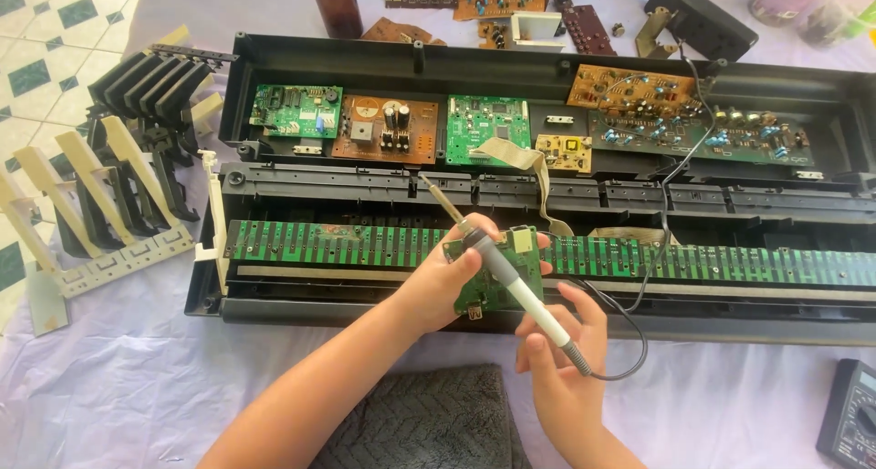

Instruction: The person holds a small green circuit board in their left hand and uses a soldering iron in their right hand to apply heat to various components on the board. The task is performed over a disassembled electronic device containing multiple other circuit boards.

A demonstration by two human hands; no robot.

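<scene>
Head view: circuit board (494,276) in left grip (447,273).

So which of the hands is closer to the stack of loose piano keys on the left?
Left. The left hand, holding the small green circuit board, is closer to the loose piano keys. The right hand, gripping the soldering iron, is farther right.

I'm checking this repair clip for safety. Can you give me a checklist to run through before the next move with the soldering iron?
1. Left hand grips the small green circuit board firmly: ok.
2. Right hand holds the soldering iron by its handle, away from the metal tip: ok.
3. Tip clear of fingers: ok, it points up and away over the open keyboard case.
4. Iron's cord free of snags: cannot tell.
5. Tip hot or tinned: cannot tell.
6. Ribbon cable clear of the tip: ok.
</scene>
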